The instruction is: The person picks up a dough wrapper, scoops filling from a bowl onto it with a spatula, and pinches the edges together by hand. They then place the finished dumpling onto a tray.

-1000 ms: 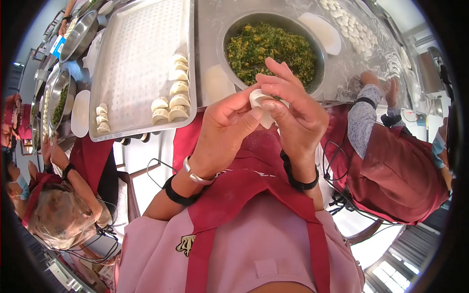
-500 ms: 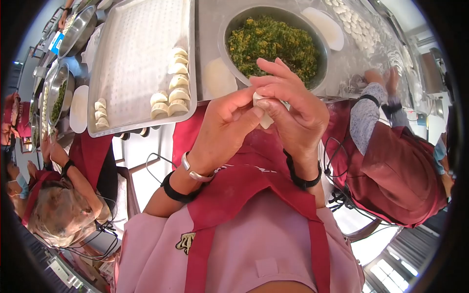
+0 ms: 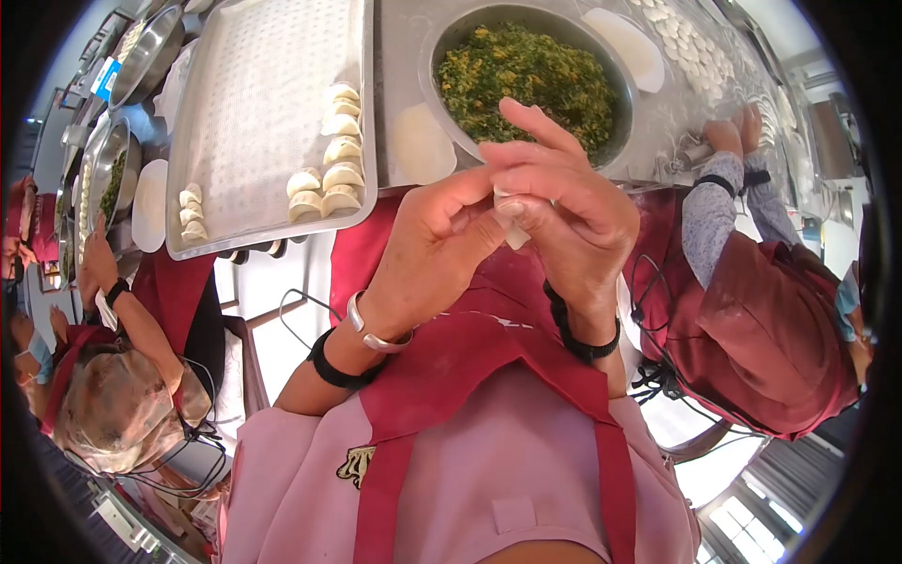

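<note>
Between my two hands is a pale dough dumpling (image 3: 514,235), mostly covered by my fingers. My left hand (image 3: 442,240) pinches its edge with thumb and forefinger. From the other side my right hand (image 3: 573,221) presses it with the thumb, its outer fingers raised. Just beyond the hands stands a metal bowl (image 3: 624,113) of chopped green and yellow filling (image 3: 526,85). To the left lies a perforated metal tray (image 3: 263,103) bearing rows of folded dumplings (image 3: 342,176) along its right side and a few smaller ones (image 3: 193,214) at its left corner.
White oval boards (image 3: 423,146) lie beside the bowl. Many small dough pieces (image 3: 691,47) cover the table at upper right. A co-worker's hands (image 3: 738,132) are at the table on the right; another person's hand (image 3: 97,258) is at the left. Cables hang below the table edge.
The dumpling has shifted slightly and is more covered by my pressing fingers. My right hand's raised fingers have lifted and spread. The co-worker's hands at right have moved a little.
</note>
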A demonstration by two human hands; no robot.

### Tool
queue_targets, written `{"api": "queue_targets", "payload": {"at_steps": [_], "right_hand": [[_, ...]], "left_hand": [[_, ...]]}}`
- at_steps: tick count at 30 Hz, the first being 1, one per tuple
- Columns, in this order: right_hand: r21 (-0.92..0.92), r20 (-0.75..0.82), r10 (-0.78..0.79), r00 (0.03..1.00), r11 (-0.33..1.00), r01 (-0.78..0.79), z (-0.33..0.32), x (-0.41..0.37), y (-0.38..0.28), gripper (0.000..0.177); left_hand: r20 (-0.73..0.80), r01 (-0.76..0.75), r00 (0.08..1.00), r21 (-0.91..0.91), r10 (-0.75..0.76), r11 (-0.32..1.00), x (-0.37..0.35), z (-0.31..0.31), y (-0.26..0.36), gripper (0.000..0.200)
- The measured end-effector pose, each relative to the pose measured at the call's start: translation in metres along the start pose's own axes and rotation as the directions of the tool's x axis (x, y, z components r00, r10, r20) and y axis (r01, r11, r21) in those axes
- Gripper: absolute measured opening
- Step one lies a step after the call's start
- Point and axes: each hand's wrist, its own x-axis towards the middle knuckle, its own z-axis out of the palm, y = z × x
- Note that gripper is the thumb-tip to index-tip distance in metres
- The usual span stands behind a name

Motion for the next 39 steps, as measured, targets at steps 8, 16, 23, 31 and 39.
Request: {"api": "queue_targets", "payload": {"at_steps": [8,16,23,31,39], "right_hand": [[0.122,-0.070,0.082,0.994,0.990,-0.073,0.007,-0.001,-0.002,0.018],[0.044,-0.008,-0.016,1.000,0.999,0.017,0.001,-0.009,0.012,0.025],[0.109,-0.163,0.163,0.973,0.983,-0.146,0.018,-0.003,-0.006,0.020],[-0.179,0.034,-0.040,0.999,0.983,0.046,0.000,-0.009,0.010,0.024],[-0.039,-0.102,0.074,0.992,0.996,-0.078,0.016,-0.004,0.000,0.036]], "left_hand": [[-0.055,-0.053,0.997,0.063,0.056,0.997,0.001,0.001,-0.001,0.030],[-0.077,-0.072,0.994,0.005,0.072,0.997,0.000,0.005,0.000,0.045],[0.033,0.083,0.997,-0.437,-0.076,0.896,0.000,0.004,0.010,0.056],[0.006,0.104,0.994,-0.437,-0.113,0.894,-0.003,0.016,0.024,0.051],[-0.025,0.104,0.991,-0.491,-0.133,0.865,-0.001,0.011,0.017,0.045]]}}
